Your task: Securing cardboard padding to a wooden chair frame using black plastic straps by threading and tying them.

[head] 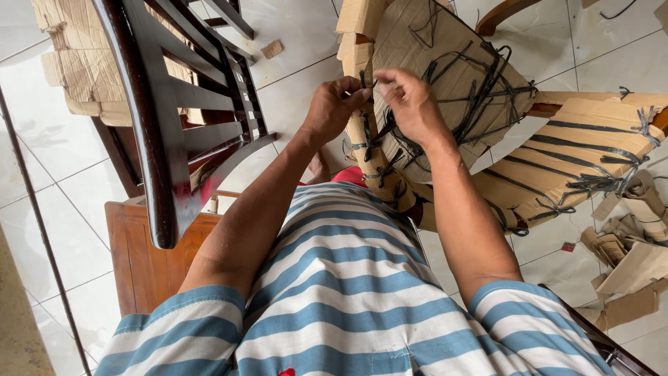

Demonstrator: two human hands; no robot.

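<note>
— Where are the hands?

— Both are up at the cardboard-wrapped chair leg (374, 150), near its top end. The left hand (332, 108) sits on the left side of the leg and the right hand (412, 104) on the right side, with the leg running down between them toward the striped shirt (348, 292).

— Are they holding anything?

— The left hand is curled nearly closed, its fingertips pinching a black plastic strap (364, 83) against the leg. The right hand is also bent in, thumb and forefinger pressed together on the same strap just right of the leg. The strap is thin, so I cannot tell how much of it each hand grips.

— What else is around the leg?

— Right of the leg lies a cardboard-covered seat panel (452, 76), crisscrossed with more black straps. Further right of the leg is another wrapped panel (577, 157), and beyond it a heap of cardboard scraps (630, 261) on the tiled floor (292, 42). Left of the leg stands a dark wooden chair back (174, 118), and below that a brown wooden seat (142, 257).
</note>
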